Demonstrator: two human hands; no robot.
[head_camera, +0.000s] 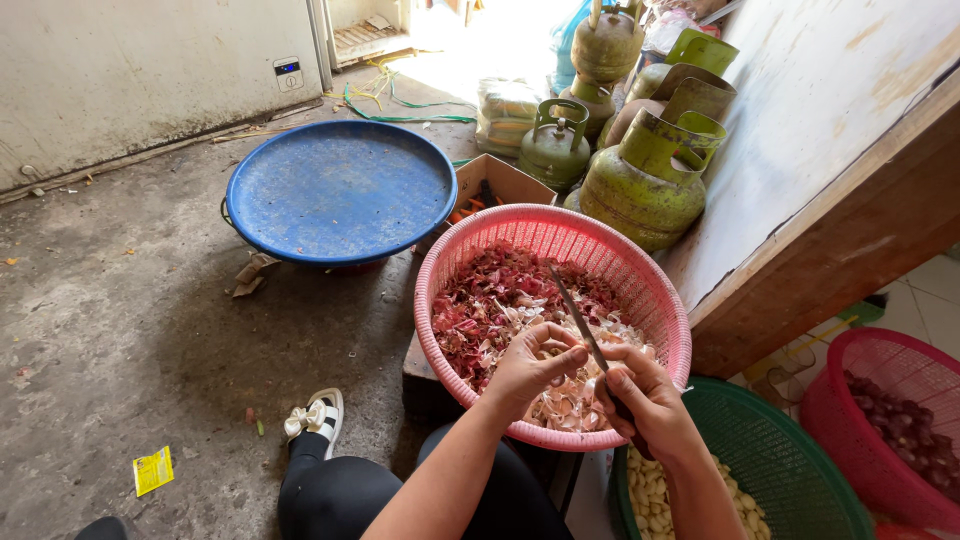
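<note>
The right hand (645, 395) grips a knife (580, 318), blade slanting up over the pink basket (660, 300) of red and white peelings, while the left hand (525, 370) pinches a small clove just beside the blade. The clove itself is mostly hidden by fingers (556, 337). A green basket (790, 470) of peeled garlic is cut off below

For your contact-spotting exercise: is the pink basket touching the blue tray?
Apart. The head view shows bare floor and a cardboard box between the pink basket and the blue tray.
</note>
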